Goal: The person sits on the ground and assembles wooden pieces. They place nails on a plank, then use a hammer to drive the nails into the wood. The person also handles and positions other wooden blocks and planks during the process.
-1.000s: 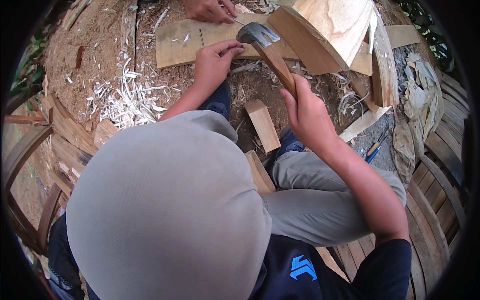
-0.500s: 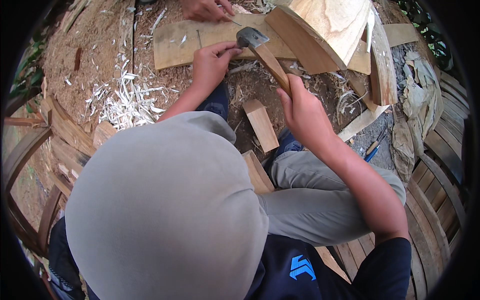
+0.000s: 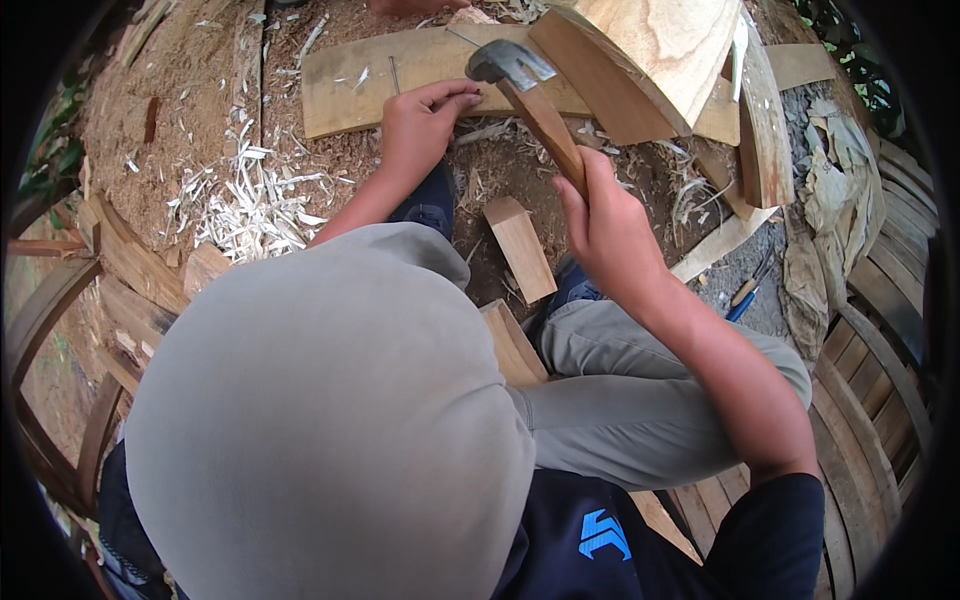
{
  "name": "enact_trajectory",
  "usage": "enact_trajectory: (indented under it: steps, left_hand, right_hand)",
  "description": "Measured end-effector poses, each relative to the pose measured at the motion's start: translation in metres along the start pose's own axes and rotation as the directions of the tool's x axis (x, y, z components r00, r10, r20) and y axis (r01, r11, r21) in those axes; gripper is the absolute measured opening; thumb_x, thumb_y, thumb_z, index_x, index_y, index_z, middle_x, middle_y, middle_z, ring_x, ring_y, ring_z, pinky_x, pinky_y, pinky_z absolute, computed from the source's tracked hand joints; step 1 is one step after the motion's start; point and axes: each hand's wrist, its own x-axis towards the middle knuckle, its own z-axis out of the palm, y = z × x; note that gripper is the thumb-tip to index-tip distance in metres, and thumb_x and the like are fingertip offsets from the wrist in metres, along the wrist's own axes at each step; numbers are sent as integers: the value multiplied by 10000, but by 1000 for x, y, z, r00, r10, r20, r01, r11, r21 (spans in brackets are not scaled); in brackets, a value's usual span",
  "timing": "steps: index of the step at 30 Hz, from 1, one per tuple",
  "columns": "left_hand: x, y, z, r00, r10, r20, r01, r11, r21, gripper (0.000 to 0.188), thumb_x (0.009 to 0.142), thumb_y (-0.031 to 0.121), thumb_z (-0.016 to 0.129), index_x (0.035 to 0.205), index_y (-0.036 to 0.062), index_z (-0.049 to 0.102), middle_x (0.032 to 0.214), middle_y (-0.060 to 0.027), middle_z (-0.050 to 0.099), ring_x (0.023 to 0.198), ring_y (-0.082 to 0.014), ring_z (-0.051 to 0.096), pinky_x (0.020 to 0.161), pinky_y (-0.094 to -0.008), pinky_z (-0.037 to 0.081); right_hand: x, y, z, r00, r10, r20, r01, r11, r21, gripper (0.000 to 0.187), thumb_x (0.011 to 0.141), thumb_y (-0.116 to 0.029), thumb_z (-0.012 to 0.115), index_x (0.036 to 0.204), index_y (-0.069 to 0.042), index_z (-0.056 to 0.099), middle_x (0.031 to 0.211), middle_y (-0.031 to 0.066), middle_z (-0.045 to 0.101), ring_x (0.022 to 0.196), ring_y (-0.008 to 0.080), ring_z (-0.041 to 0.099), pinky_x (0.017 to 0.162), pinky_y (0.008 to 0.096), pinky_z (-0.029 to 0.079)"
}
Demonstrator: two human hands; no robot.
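Note:
My right hand [image 3: 620,225] is wrapped round the wooden handle of a claw hammer [image 3: 545,120]. Its metal head is raised over the curved board [image 3: 345,85], just beyond my left fingertips. My left hand [image 3: 418,125] rests at the board's near edge, thumb and forefinger pinched on what looks like a nail, of which only a small dark end shows. One long nail [image 3: 394,75] stands up from the board left of that hand. Another nail [image 3: 462,37] shows past the hammer head.
At the top edge is part of another person's hand [image 3: 405,6]. A large wood block [image 3: 610,85] leans at the board's right. Pale shavings [image 3: 255,205] are heaped to the left. A short block [image 3: 520,250] lies between my feet; blue-handled tools [image 3: 745,300] and crumpled cloth [image 3: 825,200] lie right.
The other person's hand has drawn back toward the top edge, leaving the far nail behind. The hammer head has lifted slightly and turned, showing its claw. My left hand stays pinched in place.

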Motion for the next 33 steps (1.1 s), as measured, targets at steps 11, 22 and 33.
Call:
enact_trajectory:
  steps: [11, 22, 33]
  left_hand:
    - [2, -3, 0, 999, -31, 11, 31, 999, -6, 169, 911, 140, 730, 1045, 62, 795, 749, -32, 755, 497, -58, 570, 492, -239, 472]
    - [2, -2, -2, 999, -20, 31, 20, 999, -30, 170, 905, 152, 737, 1040, 69, 798, 703, -23, 725, 495, -65, 571, 493, -241, 474]
    - [2, -4, 0, 999, -32, 16, 32, 999, -2, 166, 902, 132, 736, 1041, 66, 797, 706, -32, 731, 497, -55, 557, 495, -236, 462]
  right_hand:
    - [4, 3, -4, 994, 57, 91, -54, 998, -29, 262, 1011, -164, 572, 1189, 1, 472, 869, 302, 661, 818, 508, 648, 659, 567, 516]
    - [-1, 4, 1, 1000, -10, -9, 11, 997, 73, 206, 1019, -169, 562, 1081, -6, 453, 808, 307, 647, 781, 518, 634, 635, 573, 498]
    - [2, -1, -4, 998, 39, 43, -41, 999, 30, 251, 1010, -170, 577, 1161, -3, 466, 836, 309, 654, 802, 509, 646, 645, 569, 511]
